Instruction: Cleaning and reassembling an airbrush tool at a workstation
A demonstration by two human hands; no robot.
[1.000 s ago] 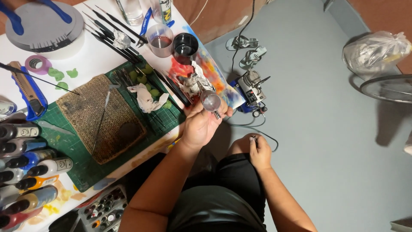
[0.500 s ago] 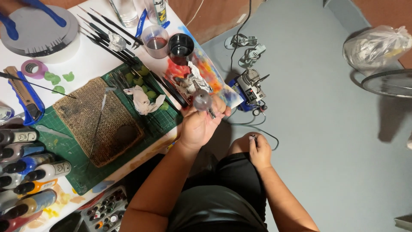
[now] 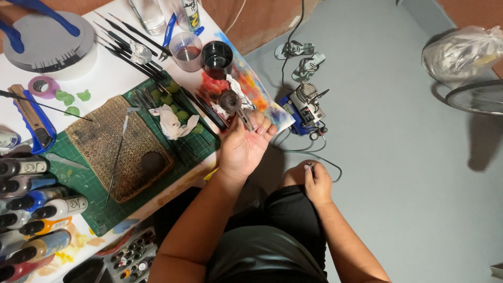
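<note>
Here the left hand (image 3: 242, 148) lies palm up at the worktop (image 3: 112, 86) edge, fingers loosely curled under an airbrush (image 3: 234, 106) that rests across the fingertips, its dark cup end over the paint-stained sheet (image 3: 257, 86). The grip looks light, more a cradle than a clasp. The right hand (image 3: 316, 182) sits on the knee, closed around something small and dark at its fingertips; a thin hose (image 3: 314, 157) runs near it along the floor toward the blue compressor (image 3: 305, 109).

Several things could go wrong, as I judge it. The airbrush could roll off the open palm and fall to the floor, since nothing pins it. If its cup holds paint, a tilt would spill it onto the sheet or the lap. The plastic cup (image 3: 187, 51) of dark liquid and the black pot (image 3: 217, 54) stand close behind the hand, so a careless reach could knock them over. The hose lies loose by the leg and could snag.

Hard to tell: whether the hose joins the airbrush, what the right hand pinches, and whether the cup on the airbrush is full. The paint bottles (image 3: 31, 209) at the left are cut off by the frame edge.
</note>
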